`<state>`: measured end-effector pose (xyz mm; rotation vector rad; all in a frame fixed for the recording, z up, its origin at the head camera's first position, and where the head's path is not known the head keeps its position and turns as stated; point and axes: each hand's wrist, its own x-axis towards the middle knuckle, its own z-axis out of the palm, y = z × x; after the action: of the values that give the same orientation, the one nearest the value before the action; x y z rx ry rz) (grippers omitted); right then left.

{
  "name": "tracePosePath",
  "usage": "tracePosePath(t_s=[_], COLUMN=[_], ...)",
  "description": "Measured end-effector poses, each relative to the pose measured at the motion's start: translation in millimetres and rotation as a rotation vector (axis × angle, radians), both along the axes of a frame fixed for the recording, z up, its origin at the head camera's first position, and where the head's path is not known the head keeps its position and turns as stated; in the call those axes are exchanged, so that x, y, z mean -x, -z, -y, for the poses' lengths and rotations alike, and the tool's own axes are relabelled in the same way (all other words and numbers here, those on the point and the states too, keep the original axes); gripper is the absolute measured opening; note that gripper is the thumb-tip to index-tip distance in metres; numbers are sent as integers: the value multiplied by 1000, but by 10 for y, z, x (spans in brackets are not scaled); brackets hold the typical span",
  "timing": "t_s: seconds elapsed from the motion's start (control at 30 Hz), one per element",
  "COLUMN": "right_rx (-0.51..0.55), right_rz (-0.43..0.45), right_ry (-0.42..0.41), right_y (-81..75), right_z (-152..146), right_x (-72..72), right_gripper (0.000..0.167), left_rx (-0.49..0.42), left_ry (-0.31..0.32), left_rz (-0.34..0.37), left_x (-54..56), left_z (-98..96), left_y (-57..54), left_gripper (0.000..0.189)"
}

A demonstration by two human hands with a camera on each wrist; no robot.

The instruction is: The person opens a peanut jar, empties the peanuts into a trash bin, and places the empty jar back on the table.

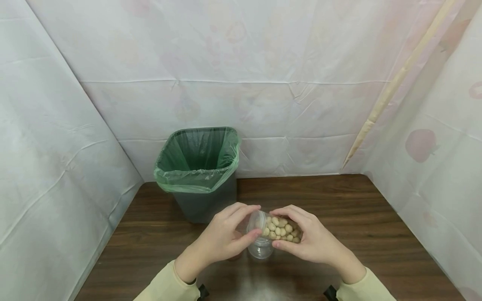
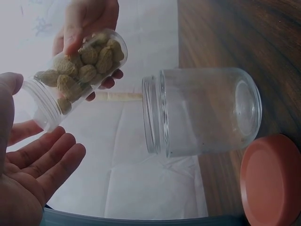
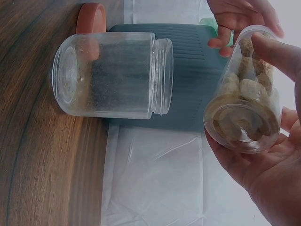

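My right hand (image 1: 314, 238) grips a clear jar (image 2: 106, 77) full of beige, wrinkled nuts that look like peanuts in their shells (image 2: 66, 84). The jar is tilted, its mouth toward my left hand (image 1: 222, 236). That hand holds the mouth between thumb and index finger; its other fingers are spread out beneath the rim in the left wrist view. Under the tilted jar a second, larger clear jar (image 3: 113, 75) stands upright on the table, lidless and with nothing inside. An orange-red lid (image 2: 270, 181) lies beside it, mostly hidden by my left hand in the head view.
A dark grey bin (image 1: 211, 205) with a green bag (image 1: 188, 182) over its rim stands at the back left, close behind my left hand. The dark wooden table (image 1: 339, 205) is bordered by pale fabric walls (image 1: 286, 108) at the back and both sides.
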<state>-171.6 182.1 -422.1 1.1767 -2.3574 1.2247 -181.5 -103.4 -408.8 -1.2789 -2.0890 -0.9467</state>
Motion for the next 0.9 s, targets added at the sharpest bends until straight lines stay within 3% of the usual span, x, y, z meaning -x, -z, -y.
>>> tracePosePath(t_s=[0.3,0.53,0.9], right_rx=[0,-1,-1], right_rz=[7,13,22], right_ry=[5,7,-14], right_y=[-1,1,-12], right_z=[0,-4,-1], right_x=[5,13,18], right_gripper=[61,61,60], left_rx=[18,82,107], left_ry=[23,78,132], left_rz=[60,-56,-140], left_x=[-5,-9,4], left_z=[39,55,36], left_y=[-33,-75,-96], left_gripper=[59,70,80])
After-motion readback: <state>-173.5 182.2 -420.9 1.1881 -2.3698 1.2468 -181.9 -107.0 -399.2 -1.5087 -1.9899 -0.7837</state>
